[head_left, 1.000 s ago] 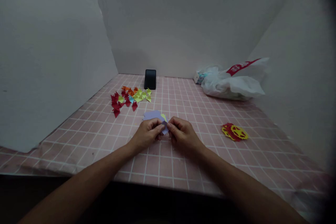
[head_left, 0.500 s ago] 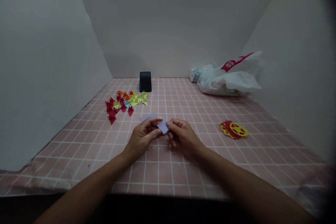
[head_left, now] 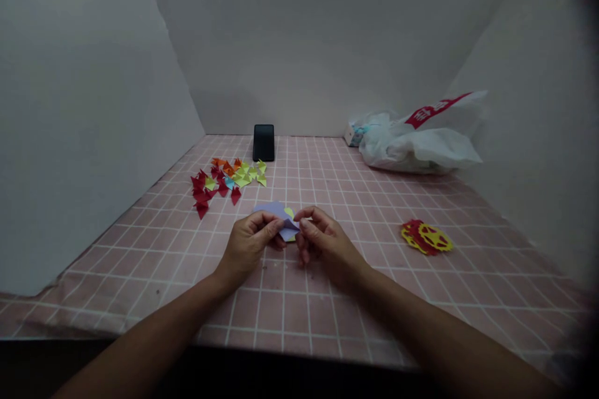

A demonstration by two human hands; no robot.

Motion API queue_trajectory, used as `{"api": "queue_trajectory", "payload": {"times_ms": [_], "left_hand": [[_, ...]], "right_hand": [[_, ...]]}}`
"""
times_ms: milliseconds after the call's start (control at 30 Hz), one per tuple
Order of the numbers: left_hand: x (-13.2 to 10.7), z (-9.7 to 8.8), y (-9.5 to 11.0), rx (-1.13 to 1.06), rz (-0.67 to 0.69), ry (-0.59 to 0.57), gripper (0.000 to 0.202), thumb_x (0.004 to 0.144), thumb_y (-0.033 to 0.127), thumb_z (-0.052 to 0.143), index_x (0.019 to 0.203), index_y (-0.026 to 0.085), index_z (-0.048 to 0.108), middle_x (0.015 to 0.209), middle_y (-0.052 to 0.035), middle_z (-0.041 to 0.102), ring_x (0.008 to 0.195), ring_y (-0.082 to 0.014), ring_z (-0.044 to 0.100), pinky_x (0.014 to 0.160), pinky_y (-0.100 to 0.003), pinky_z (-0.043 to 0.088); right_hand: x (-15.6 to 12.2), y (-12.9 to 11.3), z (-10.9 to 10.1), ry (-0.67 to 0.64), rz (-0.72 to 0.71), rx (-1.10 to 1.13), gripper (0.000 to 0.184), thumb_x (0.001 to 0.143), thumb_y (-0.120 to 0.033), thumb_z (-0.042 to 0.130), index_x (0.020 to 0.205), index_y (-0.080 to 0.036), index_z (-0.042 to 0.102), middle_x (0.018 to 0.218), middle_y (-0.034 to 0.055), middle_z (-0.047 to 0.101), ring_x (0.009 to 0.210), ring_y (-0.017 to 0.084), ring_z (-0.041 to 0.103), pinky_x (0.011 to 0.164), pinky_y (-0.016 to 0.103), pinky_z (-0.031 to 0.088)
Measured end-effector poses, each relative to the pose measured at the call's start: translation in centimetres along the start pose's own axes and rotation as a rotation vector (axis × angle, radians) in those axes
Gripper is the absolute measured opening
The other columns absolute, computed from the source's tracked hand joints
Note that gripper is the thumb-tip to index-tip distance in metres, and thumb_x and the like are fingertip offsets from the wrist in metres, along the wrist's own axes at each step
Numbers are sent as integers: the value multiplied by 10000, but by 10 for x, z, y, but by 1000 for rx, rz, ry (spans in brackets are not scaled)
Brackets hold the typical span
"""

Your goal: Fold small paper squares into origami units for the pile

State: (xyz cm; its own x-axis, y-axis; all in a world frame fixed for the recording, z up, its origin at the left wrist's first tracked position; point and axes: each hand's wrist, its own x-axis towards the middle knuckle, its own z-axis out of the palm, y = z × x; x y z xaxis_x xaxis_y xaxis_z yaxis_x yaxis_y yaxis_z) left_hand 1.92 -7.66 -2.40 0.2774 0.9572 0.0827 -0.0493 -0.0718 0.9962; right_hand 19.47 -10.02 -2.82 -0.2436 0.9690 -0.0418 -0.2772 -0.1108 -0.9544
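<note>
While my left hand (head_left: 249,242) and my right hand (head_left: 324,240) keep their pinch on the lilac paper (head_left: 286,228), its look has changed. Half a second ago it showed one small flat face tilted up between my fingertips; now it shows a creased, pointed flap with a sharp corner aimed at my right thumb. Both grips are narrow, thumb and forefinger closed on the thin matte piece from the left and the right. It sits between my hands, just above the tablecloth (head_left: 355,212), at the near middle.

Just beyond it lie a flat lilac sheet (head_left: 269,207) and a yellow-green scrap (head_left: 290,212), unmoved. The cloth is smooth and pink, ruled into squares by pale lines. To the far left lies a loose scatter of folded triangles (head_left: 224,179) in red, orange, lime and blue, all crisp-edged. A glossy black phone (head_left: 263,142) stands upright behind them. A crumpled white plastic bag (head_left: 416,144) slumps at the far right, and lacy red and yellow cut-outs (head_left: 427,237) lie flat on the right.
</note>
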Motion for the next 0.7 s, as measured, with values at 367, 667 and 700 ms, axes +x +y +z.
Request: {"api": "queue_trajectory", "payload": {"times_ms": [367,667,700], "left_hand": [[-2,2,0,-60,-71,-87,168,789,290,718,865,155,653,686,12,670,603,-103,629,597,-223,516],[-4,6,0,-95,-154,-95,203,743,304,747,844,147,668,673,9,676,596,-101,626,613,-227,512],[-5,6,-1,-93,-167,-94,203,744,305,748,844,145,672,672,8,678,597,-101,627,615,-226,512]], "right_hand": [[0,2,0,19,-72,-146,187,828,-357,682,847,-202,580,728,-16,591,546,104,547,535,262,455],[0,1,-4,127,-444,-509,47,817,-203,640,777,-219,620,992,58,601,1000,216,579,882,382,463],[0,1,-4,136,-465,-540,54,821,-186,632,780,-218,619,985,58,600,996,216,579,875,381,462]]}}
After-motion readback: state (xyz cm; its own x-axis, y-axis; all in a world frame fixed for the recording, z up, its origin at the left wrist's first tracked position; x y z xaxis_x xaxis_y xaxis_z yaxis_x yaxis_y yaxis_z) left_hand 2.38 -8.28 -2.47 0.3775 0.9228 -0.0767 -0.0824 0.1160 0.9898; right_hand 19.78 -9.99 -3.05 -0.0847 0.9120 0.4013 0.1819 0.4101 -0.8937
